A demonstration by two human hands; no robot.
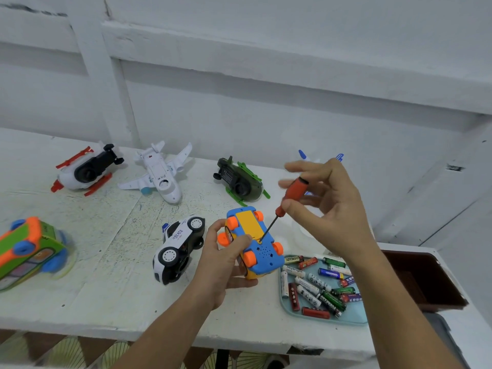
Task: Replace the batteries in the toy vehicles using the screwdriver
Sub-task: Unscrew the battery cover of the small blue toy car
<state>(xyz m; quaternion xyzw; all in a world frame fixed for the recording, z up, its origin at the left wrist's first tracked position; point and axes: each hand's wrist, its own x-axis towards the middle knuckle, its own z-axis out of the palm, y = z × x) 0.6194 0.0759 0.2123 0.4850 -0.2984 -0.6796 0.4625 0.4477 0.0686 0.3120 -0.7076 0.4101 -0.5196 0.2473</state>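
Blue tray [355,314] heaped with batteries [316,286], left hand [221,265] gripping upturned car [266,256], right hand [338,206] pinching screwdriver [292,192]

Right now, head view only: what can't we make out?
Screw under the screwdriver tip on the blue car: too small to tell whether the tip is seated.
Blue-and-white toy at the back: mostly hidden behind the right hand.
Green-and-orange toy: blurred, cut off by the left edge.
Blue car's top side: faces down, partly covered by the left hand.
Brown box: inside too dark.
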